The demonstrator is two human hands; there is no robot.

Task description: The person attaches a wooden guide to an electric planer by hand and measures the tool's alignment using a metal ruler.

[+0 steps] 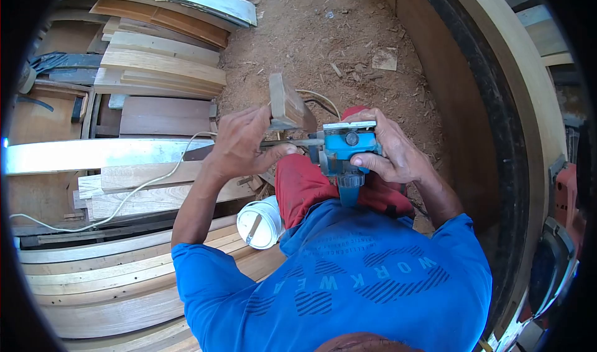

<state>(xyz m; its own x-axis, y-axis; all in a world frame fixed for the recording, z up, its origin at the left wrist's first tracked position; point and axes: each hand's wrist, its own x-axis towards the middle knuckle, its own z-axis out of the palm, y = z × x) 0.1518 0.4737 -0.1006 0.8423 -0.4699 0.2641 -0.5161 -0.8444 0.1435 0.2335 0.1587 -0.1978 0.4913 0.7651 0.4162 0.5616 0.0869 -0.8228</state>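
Observation:
My right hand (pixel 393 150) is closed around the body of a blue trim router (pixel 348 145), with its pale flat base turned away from me. The router is above my red-trousered lap. To its left, my left hand (pixel 244 142) is closed on a slim metal tool (pixel 289 143) that reaches toward the router's side. The tool's exact kind is unclear, and most of its grip is hidden by my fingers. A wooden block (pixel 287 108) stands just beyond my left fingertips; whether they touch it I cannot tell.
Stacked boards (pixel 161 63) lie on the left, with long planks (pixel 112 290) nearer me. A white bucket (pixel 260 223) stands beside my leg. A pale cord (pixel 134 193) crosses the boards. Wood shavings cover the floor (pixel 311 28). A large curved wooden frame (pixel 528 103) rises on the right.

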